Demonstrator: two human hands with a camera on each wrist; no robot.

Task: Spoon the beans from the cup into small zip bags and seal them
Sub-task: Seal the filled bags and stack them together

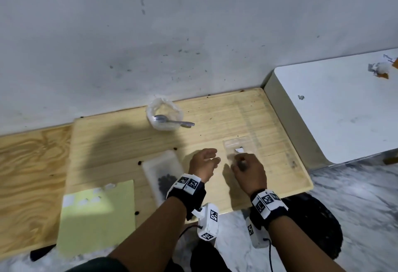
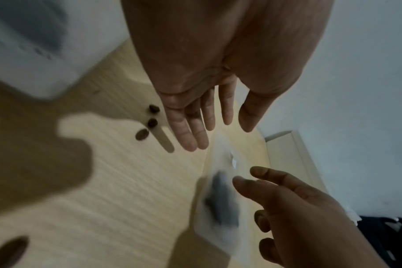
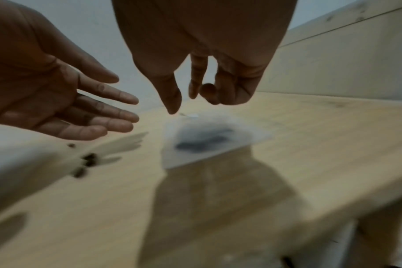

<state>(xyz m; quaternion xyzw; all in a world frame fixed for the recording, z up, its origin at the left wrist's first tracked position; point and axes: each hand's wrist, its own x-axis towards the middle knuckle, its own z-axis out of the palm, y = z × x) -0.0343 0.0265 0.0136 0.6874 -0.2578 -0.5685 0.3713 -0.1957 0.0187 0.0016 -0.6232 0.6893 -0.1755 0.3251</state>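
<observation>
Bare forearms wear black wrist straps (image 1: 187, 194) carrying white marker-printed blocks (image 1: 266, 201) with thin cables.

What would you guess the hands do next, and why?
Probably the right hand lowers onto the small zip bag to pick it up or press its seal. Its fingers hover just above the bag, holding nothing; the left hand is open beside it.

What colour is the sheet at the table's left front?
Pale yellow-green sheet, clearest in the head view.
</observation>
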